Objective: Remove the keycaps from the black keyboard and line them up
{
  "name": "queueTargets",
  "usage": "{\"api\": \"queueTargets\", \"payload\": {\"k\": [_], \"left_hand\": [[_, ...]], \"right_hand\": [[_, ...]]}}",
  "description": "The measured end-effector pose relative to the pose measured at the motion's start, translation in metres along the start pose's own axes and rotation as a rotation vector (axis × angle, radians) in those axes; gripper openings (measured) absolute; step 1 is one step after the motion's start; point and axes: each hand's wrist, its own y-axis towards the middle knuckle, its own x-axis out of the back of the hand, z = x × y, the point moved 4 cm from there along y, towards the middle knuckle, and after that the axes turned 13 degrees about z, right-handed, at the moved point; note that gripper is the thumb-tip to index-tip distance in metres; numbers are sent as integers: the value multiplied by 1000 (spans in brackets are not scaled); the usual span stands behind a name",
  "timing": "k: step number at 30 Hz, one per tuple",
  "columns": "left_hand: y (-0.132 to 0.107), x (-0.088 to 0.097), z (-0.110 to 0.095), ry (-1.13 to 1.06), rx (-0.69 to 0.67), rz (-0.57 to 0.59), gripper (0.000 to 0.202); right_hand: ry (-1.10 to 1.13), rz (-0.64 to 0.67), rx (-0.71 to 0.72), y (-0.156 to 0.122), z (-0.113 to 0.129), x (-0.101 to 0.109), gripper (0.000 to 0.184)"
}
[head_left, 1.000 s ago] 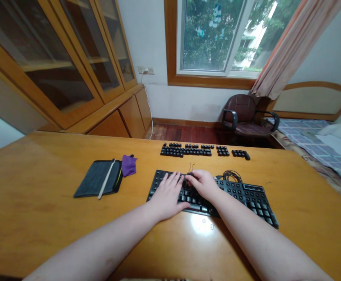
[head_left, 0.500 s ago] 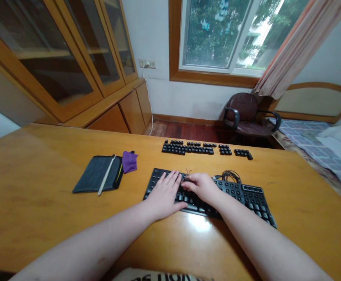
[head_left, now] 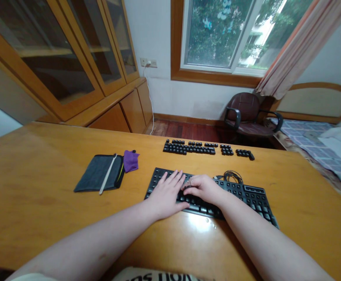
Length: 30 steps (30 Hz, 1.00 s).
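Note:
A black keyboard lies on the wooden desk in front of me. My left hand rests flat on its left half, fingers stretched out and apart. My right hand is beside it over the middle keys. Its fingers are pinched on a small wire tool that touches the keys. Rows of loose black keycaps are laid out on the desk behind the keyboard.
A dark grey pouch with a white stick on it and a purple cloth lie to the left. A coiled cable sits behind the keyboard. Beyond the desk are a cabinet, a chair and a bed.
My right hand has lowered, so the wire tool that stood up above the fingers is now down at the keys. My left hand stays flat. The view has shifted slightly.

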Motion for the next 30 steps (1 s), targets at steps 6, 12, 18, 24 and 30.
{"api": "queueTargets", "payload": {"k": [6,12,18,24,30], "left_hand": [[0,-1,1,-8,-15,-23,85],[0,-1,1,-13,-12,-14,85],[1,-2,0,-8,-7,2,88],[1,-2,0,7,-11,-10,89],[2,0,-1,0,-12,-4,87]], "right_hand": [[9,-3,-15,-2,-1,-1,20],[-144,-143,-84,-5,-5,-2,22],[-227,-183,-72,-6,-2,-6,24],[-204,-242,-57,-10,2,-3,22],[53,-718,-205,-31,-9,28,28]]}}
